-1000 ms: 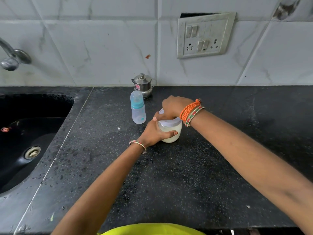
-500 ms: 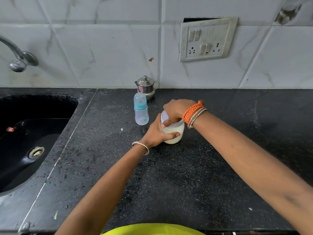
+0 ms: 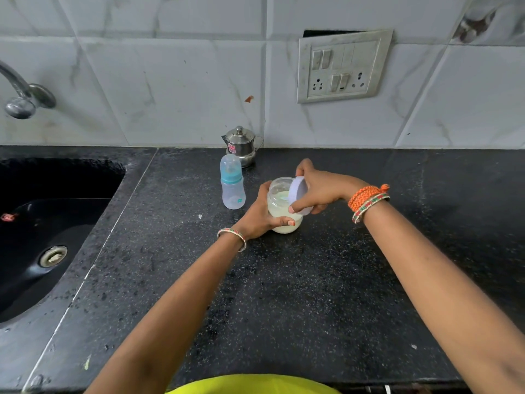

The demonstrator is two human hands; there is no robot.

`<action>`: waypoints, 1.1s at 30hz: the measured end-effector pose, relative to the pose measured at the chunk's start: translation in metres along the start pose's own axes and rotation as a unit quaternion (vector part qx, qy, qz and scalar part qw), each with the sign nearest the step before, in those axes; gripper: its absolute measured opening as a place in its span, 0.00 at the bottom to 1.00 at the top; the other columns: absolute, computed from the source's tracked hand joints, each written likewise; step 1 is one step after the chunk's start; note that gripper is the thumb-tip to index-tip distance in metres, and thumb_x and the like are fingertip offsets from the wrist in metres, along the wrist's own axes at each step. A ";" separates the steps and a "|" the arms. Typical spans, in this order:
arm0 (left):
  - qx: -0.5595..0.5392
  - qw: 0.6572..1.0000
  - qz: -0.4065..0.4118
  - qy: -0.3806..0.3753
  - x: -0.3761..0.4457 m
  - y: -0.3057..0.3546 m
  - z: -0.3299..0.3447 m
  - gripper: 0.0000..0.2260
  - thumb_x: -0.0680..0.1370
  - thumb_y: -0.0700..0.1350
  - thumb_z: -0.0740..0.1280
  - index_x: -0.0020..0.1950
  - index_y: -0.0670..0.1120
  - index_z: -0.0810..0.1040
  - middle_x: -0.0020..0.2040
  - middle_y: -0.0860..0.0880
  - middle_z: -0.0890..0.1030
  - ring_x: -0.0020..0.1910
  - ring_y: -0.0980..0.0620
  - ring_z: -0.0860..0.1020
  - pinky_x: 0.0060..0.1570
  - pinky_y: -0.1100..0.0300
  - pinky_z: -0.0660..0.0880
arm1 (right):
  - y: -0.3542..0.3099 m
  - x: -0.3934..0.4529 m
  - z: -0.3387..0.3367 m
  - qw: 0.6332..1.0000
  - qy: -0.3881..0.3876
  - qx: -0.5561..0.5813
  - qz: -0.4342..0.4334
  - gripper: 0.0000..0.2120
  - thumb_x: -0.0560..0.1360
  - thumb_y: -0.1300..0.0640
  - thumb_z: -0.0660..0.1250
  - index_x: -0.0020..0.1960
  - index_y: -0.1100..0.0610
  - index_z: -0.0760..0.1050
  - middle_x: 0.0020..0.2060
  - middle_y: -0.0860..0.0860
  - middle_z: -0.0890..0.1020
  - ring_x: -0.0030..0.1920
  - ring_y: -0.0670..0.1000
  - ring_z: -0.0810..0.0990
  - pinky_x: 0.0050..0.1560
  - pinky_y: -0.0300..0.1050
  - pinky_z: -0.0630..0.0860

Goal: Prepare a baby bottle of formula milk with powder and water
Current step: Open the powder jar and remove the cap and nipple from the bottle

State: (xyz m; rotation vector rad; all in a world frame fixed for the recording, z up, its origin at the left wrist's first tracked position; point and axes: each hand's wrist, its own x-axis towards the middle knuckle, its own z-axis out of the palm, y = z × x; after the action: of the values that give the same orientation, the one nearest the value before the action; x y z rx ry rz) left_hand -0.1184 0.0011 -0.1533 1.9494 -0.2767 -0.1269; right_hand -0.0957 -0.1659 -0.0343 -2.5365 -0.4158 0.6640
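A clear jar [image 3: 279,207] of whitish powder stands on the black counter [image 3: 312,280], its mouth uncovered. My left hand [image 3: 262,216] grips the jar's side. Just to the jar's right, my right hand [image 3: 319,187] holds the pale lilac lid [image 3: 298,194], lifted off and tilted on edge. A capped baby bottle [image 3: 232,182] with a blue collar stands upright to the left of the jar, apart from both hands.
A small steel pot [image 3: 241,146] with a lid stands against the tiled wall behind the bottle. A black sink [image 3: 42,237] lies at the left under a tap [image 3: 21,95]. A switch plate [image 3: 343,66] is on the wall.
My right hand has lifted the lid off the jar and tilted it to the right, so the jar's mouth now shows. My left hand still grips the jar.
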 end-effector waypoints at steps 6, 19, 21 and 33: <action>0.072 0.996 -0.025 -0.048 0.020 0.013 -0.004 0.52 0.71 0.43 0.74 0.75 0.45 0.34 0.76 0.44 0.58 0.74 0.49 0.59 0.71 0.57 0.56 | 0.013 -0.001 0.010 0.990 0.067 0.016 0.120 0.33 0.65 0.36 0.73 0.55 0.58 0.66 0.40 0.51 0.76 0.32 0.48 0.83 0.23 0.36 0.76; 0.180 0.981 0.032 0.061 -0.020 -0.007 -0.013 0.29 0.75 0.37 0.64 0.75 0.47 0.59 0.70 0.45 0.69 0.63 0.47 0.74 0.60 0.52 0.74 | 0.002 -0.040 0.104 0.976 0.191 -0.104 -0.005 0.13 0.72 0.51 0.70 0.50 0.56 0.70 0.48 0.55 0.77 0.50 0.61 0.78 0.41 0.48 0.69; 0.183 0.977 0.041 0.103 -0.034 -0.005 -0.018 0.22 0.75 0.34 0.62 0.68 0.47 0.69 0.59 0.45 0.75 0.52 0.47 0.78 0.53 0.52 0.77 | 0.006 -0.040 0.121 0.968 0.205 -0.143 -0.015 0.14 0.74 0.55 0.66 0.57 0.58 0.69 0.54 0.58 0.77 0.53 0.62 0.78 0.43 0.51 0.71; 0.186 0.966 -0.025 0.178 -0.092 -0.014 -0.039 0.12 0.74 0.35 0.62 0.49 0.49 0.79 0.48 0.51 0.80 0.41 0.52 0.76 0.44 0.56 0.75 | -0.005 -0.036 0.131 0.923 0.126 -0.355 0.076 0.19 0.77 0.60 0.62 0.68 0.60 0.69 0.68 0.62 0.66 0.71 0.61 0.61 0.58 0.53 0.74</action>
State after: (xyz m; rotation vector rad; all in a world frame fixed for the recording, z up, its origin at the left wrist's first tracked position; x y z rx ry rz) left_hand -0.1971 0.0648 -0.1552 2.3069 -0.0103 0.2604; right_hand -0.1954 -0.1274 -0.1182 -3.3188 -0.4255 0.2422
